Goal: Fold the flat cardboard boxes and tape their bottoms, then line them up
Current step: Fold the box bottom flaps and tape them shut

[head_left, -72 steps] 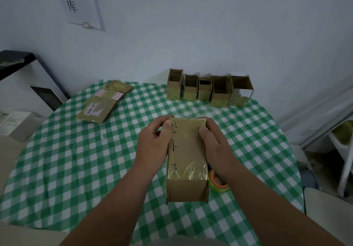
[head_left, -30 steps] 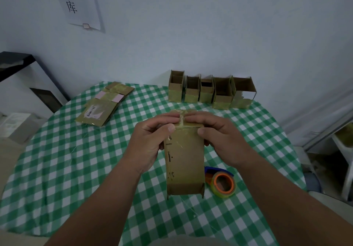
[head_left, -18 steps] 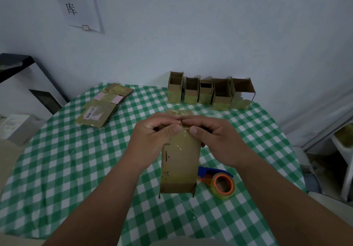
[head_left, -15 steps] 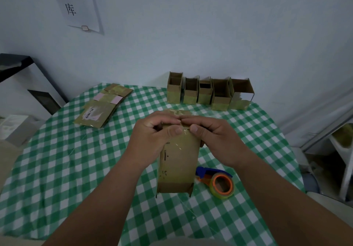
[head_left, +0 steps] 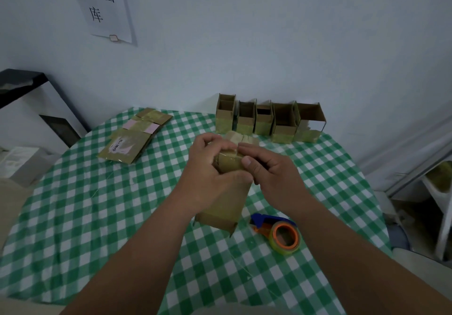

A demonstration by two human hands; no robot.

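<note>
One folded cardboard box (head_left: 226,204) held above the middle of the surface (head_left: 80,217), taped end turned up and away, open end toward the camera; gripped by the left hand (head_left: 208,168), fingers (head_left: 215,141) curled over the taped end; pinched at that same end by the right hand (head_left: 271,172), thumb and fingers closed on the tape edge. Just beside and below the box, to the right, one tape dispenser (head_left: 278,231), blue and orange, lying on the green-and-white checked cloth. At the far edge by the wall, five finished boxes (head_left: 266,121) standing upright in a row, tops open, touching or nearly so. At the far left, a pile of flat boxes (head_left: 134,138), count unclear; top one bearing a white label, writing too small to read. On the wall, one paper sheet (head_left: 102,6) printed 码, 出, 库.
</note>
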